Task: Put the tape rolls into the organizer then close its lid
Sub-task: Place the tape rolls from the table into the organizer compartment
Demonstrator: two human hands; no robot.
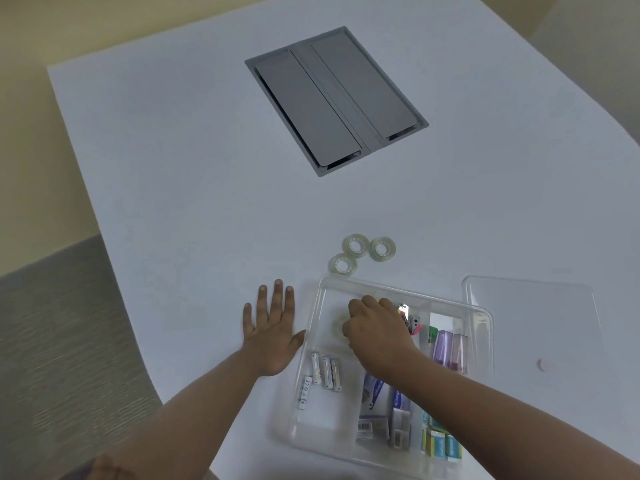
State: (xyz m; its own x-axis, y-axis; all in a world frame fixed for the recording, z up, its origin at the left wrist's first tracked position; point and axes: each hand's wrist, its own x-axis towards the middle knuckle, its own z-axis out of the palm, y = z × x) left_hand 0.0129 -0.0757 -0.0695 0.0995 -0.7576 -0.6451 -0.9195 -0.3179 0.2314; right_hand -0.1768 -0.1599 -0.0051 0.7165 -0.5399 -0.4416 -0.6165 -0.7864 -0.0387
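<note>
Three clear tape rolls lie on the white table just beyond the organizer: one [355, 244], one [382, 248] and one [342, 264]. The clear plastic organizer [313, 320] stands open near the front edge. My right hand [379, 332] is inside its far left compartment, fingers closed on another tape roll [338, 328] that is at or just above the compartment floor. My left hand [273, 329] lies flat and spread on the table, its thumb against the organizer's left wall. The clear lid [533, 320] lies flat on the table to the right of the organizer.
Several batteries [325, 372] lie in the organizer's left compartment; boxes, erasers, clips and purple tubes fill the right ones. A grey cable hatch [336, 98] is set into the table further back. The table edge and grey carpet are at the left.
</note>
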